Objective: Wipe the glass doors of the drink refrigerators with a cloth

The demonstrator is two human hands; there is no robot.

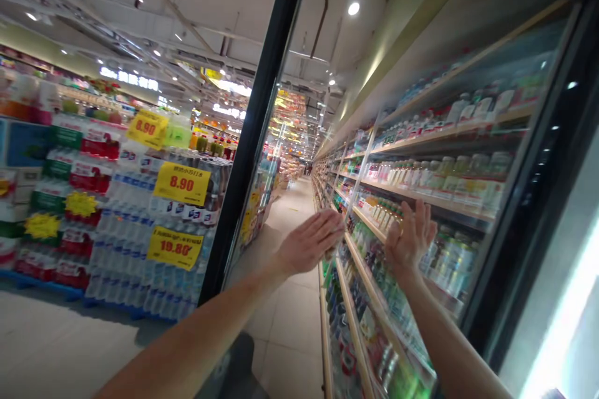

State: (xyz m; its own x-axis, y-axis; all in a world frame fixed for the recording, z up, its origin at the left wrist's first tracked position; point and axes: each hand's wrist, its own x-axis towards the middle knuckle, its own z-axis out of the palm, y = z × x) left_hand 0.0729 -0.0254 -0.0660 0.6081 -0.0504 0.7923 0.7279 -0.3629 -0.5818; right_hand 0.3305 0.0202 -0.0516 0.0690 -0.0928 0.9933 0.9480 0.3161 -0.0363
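My left hand (312, 242) is stretched forward, fingers straight and held together, palm turned to the right. It is at or close to the glass pane (304, 156) of a black-framed door; whether it touches the glass I cannot tell. A small blurred patch shows under its fingertips, too unclear to name. My right hand (410, 238) is raised to the right, fingers apart and slightly bent, with nothing visible in it. Behind it, bottles (449, 181) stand in rows on shelves (421, 190), seen in or through the glass.
The dark door frame (255, 131) slants up at the left; another dark frame (528, 181) edges the right side. Stacked packs of bottled water (126, 224) with yellow price signs (181, 184) stand on the left. A tiled aisle (292, 312) runs into the distance.
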